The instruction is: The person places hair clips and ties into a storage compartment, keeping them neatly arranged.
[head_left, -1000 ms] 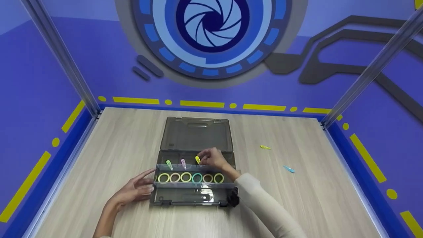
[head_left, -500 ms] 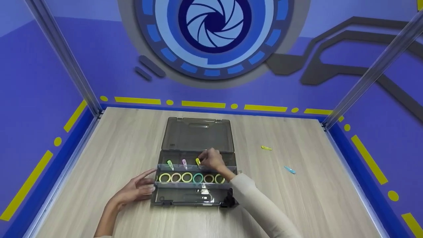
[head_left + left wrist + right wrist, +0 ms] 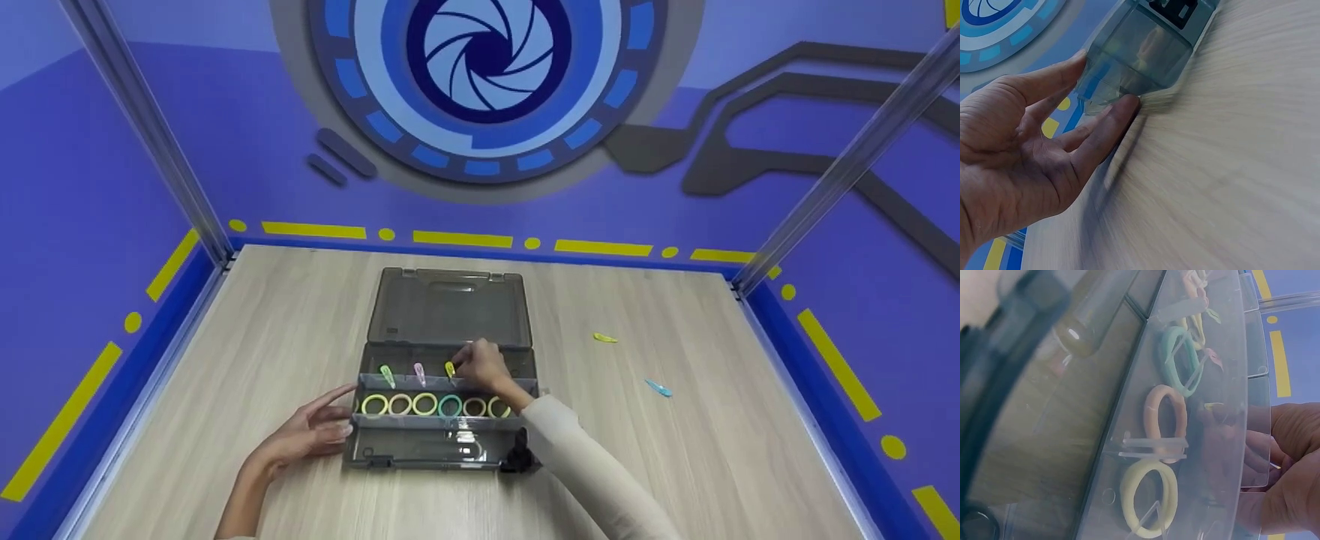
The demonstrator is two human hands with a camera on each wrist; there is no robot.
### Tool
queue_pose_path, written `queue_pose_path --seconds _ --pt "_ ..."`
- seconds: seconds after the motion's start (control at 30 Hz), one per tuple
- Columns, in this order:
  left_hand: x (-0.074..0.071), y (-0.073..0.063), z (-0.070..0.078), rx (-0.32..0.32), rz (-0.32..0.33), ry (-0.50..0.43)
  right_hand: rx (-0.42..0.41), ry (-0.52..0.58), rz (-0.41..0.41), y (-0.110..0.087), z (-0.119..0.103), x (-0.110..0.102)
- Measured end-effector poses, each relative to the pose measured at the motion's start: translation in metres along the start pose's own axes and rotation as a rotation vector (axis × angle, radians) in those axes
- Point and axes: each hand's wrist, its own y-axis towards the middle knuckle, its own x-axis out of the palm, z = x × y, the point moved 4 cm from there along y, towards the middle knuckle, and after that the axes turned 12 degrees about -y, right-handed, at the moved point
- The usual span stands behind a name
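A smoky, see-through plastic organizer box (image 3: 442, 448) lies with its lid (image 3: 450, 307) folded back. My right hand (image 3: 482, 364) pinches a yellow snap hair clip (image 3: 450, 369) at the upper edge of the rear divider; its fingers show blurred through clear plastic in the right wrist view. Left of it, a green hair clip (image 3: 387, 376) and a pink hair clip (image 3: 419, 373) sit on that same divider. My left hand (image 3: 300, 435) touches the box's left side, fingers extended and thumb near the front corner. The left wrist view shows those fingertips against the box wall (image 3: 1145, 50).
Several hair ties, among them a teal one (image 3: 450, 406), stand in a row in the middle compartment. On the wooden table (image 3: 637, 465), another yellow clip (image 3: 604, 338) and a blue clip (image 3: 658, 388) lie right of the box. A black object (image 3: 519, 454) is at its front right corner.
The right hand and the yellow clip have come slightly down and nearer to the divider. The left hand stays against the box; the head view has shifted a little.
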Motion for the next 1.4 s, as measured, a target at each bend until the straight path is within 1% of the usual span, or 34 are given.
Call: queue_pose_path --seconds 0.13,0.23,0.4,0.57,0.77,0.87,0.97,1.1,1.2,1.4 --pt "0.001 0.0 0.001 0.014 -0.018 -0.003 -0.017 0.005 0.009 -0.001 0.001 -0.003" --pt "0.0 0.0 0.001 0.009 -0.014 0.001 -0.035 0.014 0.006 -0.003 0.002 -0.007" --pt "0.0 0.001 0.0 -0.014 0.01 0.005 -0.04 0.103 -0.045 -0.005 0.004 -0.019" --pt "0.0 0.001 0.001 -0.015 0.013 0.008 -0.065 0.19 -0.052 -0.006 0.008 -0.038" --pt "0.001 0.001 0.002 0.019 -0.023 0.019 -0.065 0.315 -0.05 -0.005 0.025 -0.06" --pt "0.001 0.002 0.002 0.013 -0.018 0.017 -0.07 0.353 -0.045 -0.006 0.039 -0.071" --pt "0.001 0.002 0.0 0.002 -0.003 0.022 -0.064 0.333 -0.02 -0.01 0.054 -0.082" --pt "0.001 0.002 -0.001 -0.01 0.006 0.027 0.008 0.276 0.007 -0.019 0.078 -0.095" --pt "0.0 0.001 -0.002 -0.007 -0.003 0.028 0.07 0.239 0.019 -0.026 0.095 -0.106" --pt "0.0 0.0 0.0 0.0 -0.011 0.026 0.133 0.185 0.061 -0.035 0.127 -0.126"
